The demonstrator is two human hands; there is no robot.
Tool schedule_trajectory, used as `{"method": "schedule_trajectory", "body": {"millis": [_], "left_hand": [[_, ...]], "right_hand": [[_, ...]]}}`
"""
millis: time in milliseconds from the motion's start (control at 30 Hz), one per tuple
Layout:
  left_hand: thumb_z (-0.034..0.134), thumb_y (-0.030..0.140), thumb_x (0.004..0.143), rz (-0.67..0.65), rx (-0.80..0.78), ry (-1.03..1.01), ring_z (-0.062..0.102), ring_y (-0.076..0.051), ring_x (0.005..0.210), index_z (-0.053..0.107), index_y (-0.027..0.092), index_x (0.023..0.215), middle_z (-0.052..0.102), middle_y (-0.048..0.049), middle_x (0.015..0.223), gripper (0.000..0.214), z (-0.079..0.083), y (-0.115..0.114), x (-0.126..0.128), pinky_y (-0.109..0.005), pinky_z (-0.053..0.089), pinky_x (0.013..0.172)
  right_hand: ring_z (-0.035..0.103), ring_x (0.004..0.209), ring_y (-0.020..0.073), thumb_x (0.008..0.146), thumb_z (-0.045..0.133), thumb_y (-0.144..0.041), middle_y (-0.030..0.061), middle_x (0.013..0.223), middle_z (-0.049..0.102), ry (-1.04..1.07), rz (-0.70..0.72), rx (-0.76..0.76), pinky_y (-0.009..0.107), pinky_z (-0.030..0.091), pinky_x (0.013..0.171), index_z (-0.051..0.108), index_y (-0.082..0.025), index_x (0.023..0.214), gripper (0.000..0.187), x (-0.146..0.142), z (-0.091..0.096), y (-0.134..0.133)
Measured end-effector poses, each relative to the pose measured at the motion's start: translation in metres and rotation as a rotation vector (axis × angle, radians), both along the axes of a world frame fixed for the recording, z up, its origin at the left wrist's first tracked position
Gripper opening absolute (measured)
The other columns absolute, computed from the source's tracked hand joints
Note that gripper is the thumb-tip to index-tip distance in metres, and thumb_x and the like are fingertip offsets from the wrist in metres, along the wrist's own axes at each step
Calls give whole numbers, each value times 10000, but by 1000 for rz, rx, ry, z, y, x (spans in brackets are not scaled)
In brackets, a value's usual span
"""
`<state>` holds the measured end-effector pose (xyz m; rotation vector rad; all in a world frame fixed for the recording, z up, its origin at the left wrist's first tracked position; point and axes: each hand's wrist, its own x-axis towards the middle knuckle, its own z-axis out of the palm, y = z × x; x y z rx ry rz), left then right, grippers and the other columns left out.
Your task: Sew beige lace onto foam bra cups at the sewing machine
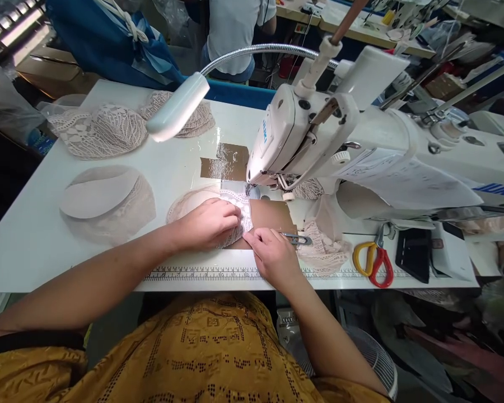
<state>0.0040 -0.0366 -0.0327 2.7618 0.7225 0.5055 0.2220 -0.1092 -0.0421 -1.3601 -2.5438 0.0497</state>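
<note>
A pale lace cup piece [238,204] lies under the sewing machine's [273,134] lit needle area. My left hand [212,223] rests on it with curled fingers pressed against the lace. Close to the front edge of that lace, my right hand [274,256] is closed, thumb and forefinger at the fabric's border. A pair of metal thread snips [298,239] sticks out to the right from under its fingers; the rest of the snips is hidden. Brown tape or card [271,215] covers the machine bed beside the lace.
More lace cups [105,131] and a sheer oval piece [109,201] lie at the left. To the right are a lace piece [325,246], scissors [373,263] and a phone [414,254]. A lamp [178,106] hangs overhead. A ruler strip [210,274] lines the front edge. Another person [233,36] sits beyond.
</note>
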Motion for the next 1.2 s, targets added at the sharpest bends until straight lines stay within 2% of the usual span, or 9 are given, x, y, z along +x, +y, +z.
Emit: {"method": "schedule_trajectory", "body": {"millis": [67,167,333,600,767,900,1067,1200], "left_hand": [[438,225,970,-45,66,22,602,-221,932,682,167,1036,670,-113,1089,259,-3,-1,2,-377,439,829],[418,267,997,-46,146,63,600,-220,929,672,181,1123,669,-115,1122,295,-5,-3,4,-377,427,821],[420,294,1004,-39,213,106,598,-220,930,684,174,1090,661,-115,1167,302,-3,-6,5,-375,415,806],[422,288,1004,-19,228,117,599,-218,936,672,176,1145,660,-113,1182,308,-3,-7,6,-372,418,809],[435,292,996,-14,160,97,603,-232,966,666,186,1158,650,-119,1208,302,-3,-6,4,-382,434,821],[447,247,971,27,72,121,600,-240,975,597,156,1263,621,-142,1260,340,0,-2,2,-376,447,832],[431,182,946,72,139,233,584,-244,920,552,124,1328,540,-156,1401,405,0,3,6,-377,442,782],[439,148,926,53,146,291,565,-252,925,578,94,1317,567,-133,1386,419,-3,6,7,-398,440,826]], "right_hand": [[472,764,182,915,449,-102,51,860,625,22,8,4,291,323,670,673,-181,1076,287,2,0,0],[467,758,179,900,449,-81,45,850,621,51,14,3,289,327,669,674,-181,1059,292,3,0,1],[478,756,179,867,453,-47,42,848,625,85,23,23,289,344,672,672,-188,1079,336,3,-3,1],[523,814,193,887,405,-31,76,921,633,169,9,63,290,429,729,631,-151,1174,384,10,-6,5],[487,770,206,861,385,1,75,839,584,54,-52,30,297,411,699,645,-127,1170,424,4,-4,10],[475,769,204,884,382,-15,79,854,580,23,-61,-28,299,394,686,650,-139,1150,397,0,0,11],[468,751,197,906,383,-34,74,830,582,32,-62,-8,298,386,679,671,-139,1100,362,0,1,12],[477,752,191,906,388,-26,70,831,589,36,-67,21,288,382,672,675,-143,1109,371,0,-1,12]]}}
